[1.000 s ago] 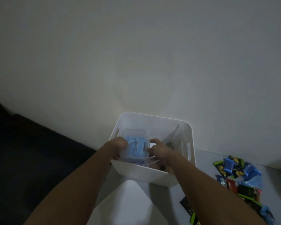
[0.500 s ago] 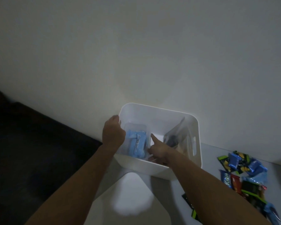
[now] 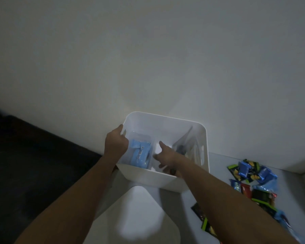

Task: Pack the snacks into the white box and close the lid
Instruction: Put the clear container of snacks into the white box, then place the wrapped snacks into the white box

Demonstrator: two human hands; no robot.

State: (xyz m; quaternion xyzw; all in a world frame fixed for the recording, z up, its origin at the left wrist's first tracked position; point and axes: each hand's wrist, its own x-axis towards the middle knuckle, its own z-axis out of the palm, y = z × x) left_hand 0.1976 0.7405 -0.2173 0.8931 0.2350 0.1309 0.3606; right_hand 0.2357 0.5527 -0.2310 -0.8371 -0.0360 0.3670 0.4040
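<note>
l hand (image 3: 115, 144) grips white box (image 3: 165, 180) rim | r hand (image 3: 166, 158) inside, fingers loose | snacks (image 3: 253, 180) r of box

The pale surface (image 3: 218, 166) occupies the lower right of the frame, against the wall. The white box (image 3: 153, 180) stands on it at centre. A heap of snack packets (image 3: 253, 180) lies at right, near the box.

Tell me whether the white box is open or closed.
Open. The white box has no lid on it: its inside shows from above, with a blue pack in it and the right hand reaching in.
</note>
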